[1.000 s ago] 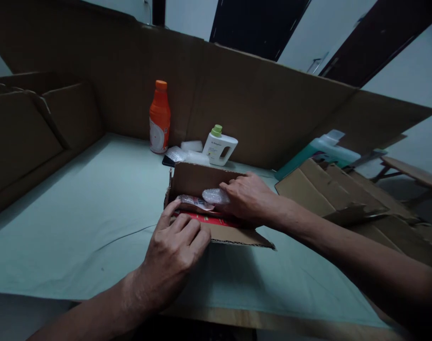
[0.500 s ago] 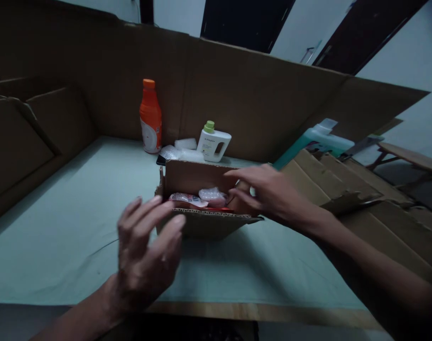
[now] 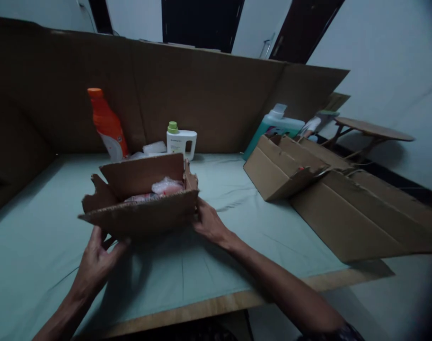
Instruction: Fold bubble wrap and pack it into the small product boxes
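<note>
An uncovered cardboard box (image 3: pixel 155 215) is tilted between my two hands. Inside it lie a bubble-wrapped bundle (image 3: pixel 167 185) and a printed packet (image 3: pixel 141 197), partly hidden by the front wall. My left hand (image 3: pixel 98 253) grips the box at its lower left, with the fingertips out of sight under it. At the right end my right hand (image 3: pixel 209 221) holds the lower corner, its fingers partly behind the cardboard.
Behind the box stand an orange bottle (image 3: pixel 111 128), white wrapped pieces (image 3: pixel 154 148) and a white green-capped bottle (image 3: pixel 180 142). More cardboard boxes (image 3: pixel 283 168) and a teal jug (image 3: pixel 272 127) are on the right. A cardboard wall (image 3: pixel 208 94) borders the table (image 3: pixel 230 265).
Both hands were apart from the box's lower sides, the right near its right rim; now they hold it low at both ends. The box is turned and tilted, and the view has shifted right.
</note>
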Available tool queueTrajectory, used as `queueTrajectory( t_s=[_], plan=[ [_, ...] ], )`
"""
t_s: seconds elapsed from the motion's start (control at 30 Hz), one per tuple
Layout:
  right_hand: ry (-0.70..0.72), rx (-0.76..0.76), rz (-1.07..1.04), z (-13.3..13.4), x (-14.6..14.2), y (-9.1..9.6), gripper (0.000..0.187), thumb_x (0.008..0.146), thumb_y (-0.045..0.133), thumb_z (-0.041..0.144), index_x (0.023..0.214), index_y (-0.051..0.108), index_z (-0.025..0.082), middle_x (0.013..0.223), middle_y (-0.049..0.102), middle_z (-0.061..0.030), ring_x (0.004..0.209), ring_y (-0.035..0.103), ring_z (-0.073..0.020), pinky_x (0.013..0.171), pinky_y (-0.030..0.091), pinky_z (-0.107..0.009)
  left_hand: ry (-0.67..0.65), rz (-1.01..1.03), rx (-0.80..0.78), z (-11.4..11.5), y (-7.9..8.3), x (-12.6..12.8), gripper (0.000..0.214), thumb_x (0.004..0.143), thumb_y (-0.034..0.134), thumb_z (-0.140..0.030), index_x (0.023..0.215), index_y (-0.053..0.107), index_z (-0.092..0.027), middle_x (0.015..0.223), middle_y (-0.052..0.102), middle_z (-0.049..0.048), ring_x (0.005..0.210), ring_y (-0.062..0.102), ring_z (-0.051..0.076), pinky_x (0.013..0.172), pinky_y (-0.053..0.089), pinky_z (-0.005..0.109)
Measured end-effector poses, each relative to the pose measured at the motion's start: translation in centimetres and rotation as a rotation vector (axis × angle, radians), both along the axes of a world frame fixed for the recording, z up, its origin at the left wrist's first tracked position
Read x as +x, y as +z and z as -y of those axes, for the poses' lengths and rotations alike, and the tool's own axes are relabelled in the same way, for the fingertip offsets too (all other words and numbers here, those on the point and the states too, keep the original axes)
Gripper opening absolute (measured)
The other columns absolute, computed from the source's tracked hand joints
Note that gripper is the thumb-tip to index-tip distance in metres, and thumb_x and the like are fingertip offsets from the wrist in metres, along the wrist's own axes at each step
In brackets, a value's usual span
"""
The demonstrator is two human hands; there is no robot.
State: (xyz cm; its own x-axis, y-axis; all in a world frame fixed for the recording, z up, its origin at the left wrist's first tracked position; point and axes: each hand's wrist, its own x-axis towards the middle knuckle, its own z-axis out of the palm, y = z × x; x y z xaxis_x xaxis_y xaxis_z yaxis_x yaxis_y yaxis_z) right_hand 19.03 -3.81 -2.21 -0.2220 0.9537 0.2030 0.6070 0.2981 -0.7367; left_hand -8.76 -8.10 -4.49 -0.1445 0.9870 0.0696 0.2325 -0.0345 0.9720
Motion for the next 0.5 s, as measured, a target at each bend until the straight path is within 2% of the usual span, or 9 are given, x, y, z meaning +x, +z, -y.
queueTrajectory(
  t_s=[0.1, 0.17, 0.23, 0.3, 0.37, 0.43, 0.5],
  plan=[
    [-0.019, -0.041, -0.058, -1.1, 1.4, 1.6, 0.05, 0.078, 0.064, 0.026, 0.127, 0.059, 0.017, 0.116, 0.071, -0.0102, 0.087, 0.067, -0.0224, 0.076, 0.055, -0.033, 0.017, 0.043, 0.103, -1.7, 1.8, 2.2, 0.076, 0.069, 0.078, -0.044, 0.135, 0.049, -0.021, 0.13, 0.06, 0.0107, 0.119, 0.06, 0.03, 0.102, 0.054, 0.047],
    [-0.096, -0.057, -0.071, -0.1, 3.8, 1.8, 0.04, 0.079, 0.062, 0.029, 0.116, 0.063, 0.015, 0.106, 0.072, -0.0102, 0.08, 0.066, -0.0215, 0.069, 0.055, -0.033, -0.05, 0.042, 0.164, -2.0, 2.3, 4.2, 0.078, 0.071, 0.074, -0.043, 0.14, 0.045, -0.02, 0.133, 0.059, 0.0122, 0.118, 0.061, 0.03, 0.103, 0.053, 0.048],
    [-0.205, -0.022, -0.028, 1.8, 6.5, 1.6, 0.028, 0.081, 0.062, 0.037, 0.099, 0.066, 0.015, 0.094, 0.073, -0.0101, 0.078, 0.066, -0.0232, 0.068, 0.055, -0.035, -0.149, -0.008, 0.199, -1.0, 2.1, 6.2, 0.079, 0.077, 0.07, -0.038, 0.147, 0.04, -0.02, 0.141, 0.055, 0.0144, 0.125, 0.058, 0.031, 0.108, 0.048, 0.05],
    [-0.247, -0.018, 0.003, 3.5, 8.8, 1.4, 0.028, 0.083, 0.063, 0.044, 0.09, 0.067, 0.017, 0.09, 0.073, -0.0101, 0.082, 0.067, -0.0254, 0.073, 0.055, -0.038, -0.206, -0.093, 0.211, 1.3, 1.4, 7.7, 0.08, 0.082, 0.066, -0.033, 0.154, 0.032, -0.021, 0.15, 0.048, 0.0169, 0.134, 0.053, 0.033, 0.113, 0.043, 0.054],
    [-0.183, -0.059, 0.0, 4.1, 10.0, 1.4, 0.029, 0.082, 0.066, 0.045, 0.09, 0.069, 0.018, 0.091, 0.074, -0.0095, 0.084, 0.067, -0.0259, 0.079, 0.056, -0.041, -0.208, -0.175, 0.213, 4.6, 0.4, 8.6, 0.084, 0.086, 0.062, -0.03, 0.159, 0.022, -0.022, 0.155, 0.042, 0.0193, 0.138, 0.048, 0.035, 0.113, 0.042, 0.058],
    [-0.07, -0.11, -0.06, 3.2, 10.3, 1.7, 0.031, 0.077, 0.072, 0.043, 0.094, 0.069, 0.018, 0.095, 0.074, -0.0088, 0.087, 0.068, -0.026, 0.085, 0.056, -0.043, -0.221, -0.238, 0.244, 8.0, -0.8, 8.8, 0.087, 0.088, 0.059, -0.028, 0.161, 0.012, -0.021, 0.156, 0.039, 0.0217, 0.14, 0.047, 0.036, 0.109, 0.047, 0.057],
    [0.01, -0.146, -0.181, 1.1, 10.4, 1.9, 0.039, 0.073, 0.077, 0.044, 0.101, 0.069, 0.018, 0.101, 0.074, -0.0088, 0.093, 0.068, -0.0267, 0.089, 0.056, -0.045, -0.294, -0.307, 0.328, 10.7, -1.8, 8.2, 0.082, 0.089, 0.056, -0.023, 0.161, 0.016, -0.023, 0.151, 0.046, 0.0205, 0.136, 0.052, 0.034, 0.105, 0.052, 0.053]
  ],
)
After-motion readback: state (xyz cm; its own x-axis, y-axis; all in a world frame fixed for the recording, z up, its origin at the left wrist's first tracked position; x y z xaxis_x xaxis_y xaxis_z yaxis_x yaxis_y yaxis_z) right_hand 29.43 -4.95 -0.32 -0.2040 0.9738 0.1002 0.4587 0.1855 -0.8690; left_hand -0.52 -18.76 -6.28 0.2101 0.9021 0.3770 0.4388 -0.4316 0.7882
